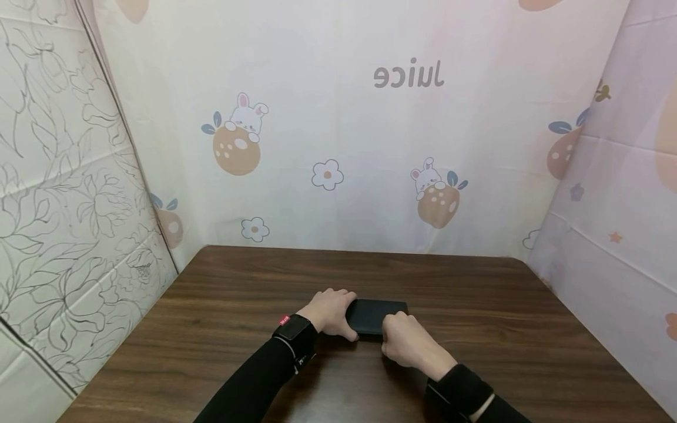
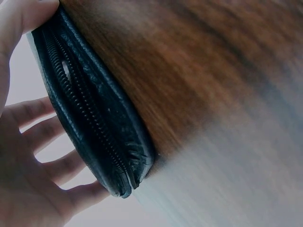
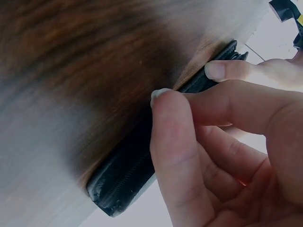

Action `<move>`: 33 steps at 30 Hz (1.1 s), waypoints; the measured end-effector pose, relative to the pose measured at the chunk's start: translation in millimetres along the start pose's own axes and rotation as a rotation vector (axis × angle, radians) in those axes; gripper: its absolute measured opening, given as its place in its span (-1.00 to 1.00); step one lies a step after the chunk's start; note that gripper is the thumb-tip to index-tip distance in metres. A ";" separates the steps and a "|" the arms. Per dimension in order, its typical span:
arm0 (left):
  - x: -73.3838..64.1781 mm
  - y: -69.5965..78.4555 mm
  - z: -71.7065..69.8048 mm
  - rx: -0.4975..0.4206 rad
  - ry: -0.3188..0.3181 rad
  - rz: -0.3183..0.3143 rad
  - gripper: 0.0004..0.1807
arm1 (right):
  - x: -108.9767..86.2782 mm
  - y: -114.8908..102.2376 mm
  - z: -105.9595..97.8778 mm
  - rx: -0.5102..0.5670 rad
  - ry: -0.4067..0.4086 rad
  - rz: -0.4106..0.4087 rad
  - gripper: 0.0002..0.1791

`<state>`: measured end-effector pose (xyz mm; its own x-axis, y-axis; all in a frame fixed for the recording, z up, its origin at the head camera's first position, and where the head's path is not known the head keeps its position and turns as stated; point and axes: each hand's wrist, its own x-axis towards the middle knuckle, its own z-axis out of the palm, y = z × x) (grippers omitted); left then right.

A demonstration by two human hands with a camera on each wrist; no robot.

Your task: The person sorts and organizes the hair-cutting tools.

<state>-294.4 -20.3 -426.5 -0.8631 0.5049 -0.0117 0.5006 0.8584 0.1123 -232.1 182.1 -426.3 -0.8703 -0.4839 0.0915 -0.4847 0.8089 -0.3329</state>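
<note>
A flat black zippered wallet (image 1: 373,316) lies on the wooden table, between my two hands. My left hand (image 1: 331,314) holds its left end, the thumb at the near edge and the fingers spread at the far side. In the left wrist view the zipper teeth (image 2: 85,101) run round that end, the rows slightly parted with a small pale spot between them. At the near long edge my right hand (image 1: 411,343) pinches thumb and index finger together on the zipper pull, which the fingertips hide. The wallet's right end (image 3: 111,194) shows past the right hand.
The brown wood-grain table (image 1: 238,276) reaches back to a printed curtain (image 1: 338,123) with rabbits and flowers. More printed cloth (image 1: 69,176) hangs along the left side, and another sheet (image 1: 608,217) along the right. Black bands (image 1: 296,338) circle both wrists.
</note>
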 end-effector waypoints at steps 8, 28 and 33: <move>-0.6 0.1 -0.5 0.001 0.001 0.006 -0.10 | 1.8 -0.1 1.5 -0.010 0.012 -0.015 -0.63; 2.3 -2.1 0.7 -0.001 -0.009 0.009 -0.08 | 5.3 -5.8 2.4 -0.044 0.014 0.011 -0.64; 2.2 -2.5 0.6 0.002 -0.006 0.007 -0.08 | 5.9 -7.0 3.6 -0.039 0.026 -0.006 -0.62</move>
<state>-297.6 -21.3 -427.4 -0.8593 0.5112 -0.0172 0.5066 0.8551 0.1103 -233.5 172.3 -426.8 -0.8694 -0.4800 0.1177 -0.4921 0.8189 -0.2954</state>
